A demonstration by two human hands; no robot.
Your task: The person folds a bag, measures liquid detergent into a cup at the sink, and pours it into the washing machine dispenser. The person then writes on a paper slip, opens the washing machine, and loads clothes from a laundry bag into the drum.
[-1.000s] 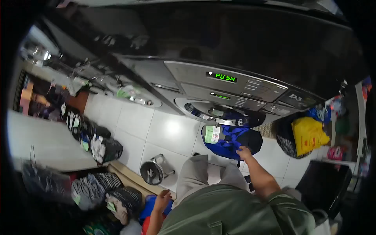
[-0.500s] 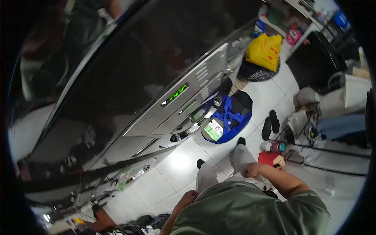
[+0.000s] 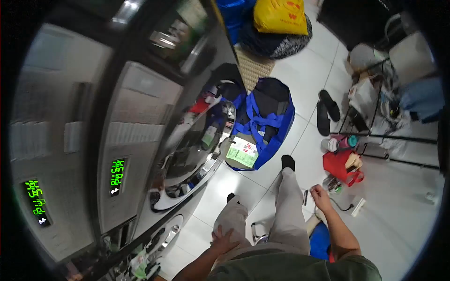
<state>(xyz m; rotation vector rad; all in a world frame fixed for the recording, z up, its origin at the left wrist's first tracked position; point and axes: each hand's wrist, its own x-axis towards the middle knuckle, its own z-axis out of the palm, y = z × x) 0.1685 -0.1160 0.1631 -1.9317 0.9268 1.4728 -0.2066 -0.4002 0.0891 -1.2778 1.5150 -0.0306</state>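
My left hand (image 3: pixel 222 240) rests on the thigh of my light grey trousers (image 3: pixel 234 222), fingers spread. To the right of my other leg, my right hand (image 3: pixel 320 197) is held out with its fingers curled together. What they hold, if anything, I cannot make out. Just left of those fingertips is a thin dark stick-like thing (image 3: pixel 305 197); whether it touches them is unclear. In front of my feet sits a blue bag (image 3: pixel 279 150) with dark contents, blue straps and a green-and-white printed paper (image 3: pixel 242 153) on it.
Left stand machines with round glass doors (image 3: pixel 199 145) and green PUSH displays (image 3: pixel 117 174). A yellow bag (image 3: pixel 281 16) lies on a black bag (image 3: pixel 281 44). Black slippers (image 3: pixel 323 117), a red bag (image 3: pixel 340 166) and a rack (image 3: pixel 398 136) are right, with a power strip (image 3: pixel 358 207) below.
My view has shifted closer to the machines and the blue bag. My right hand has moved from my trousers out to the right. My left hand now lies spread on my thigh.
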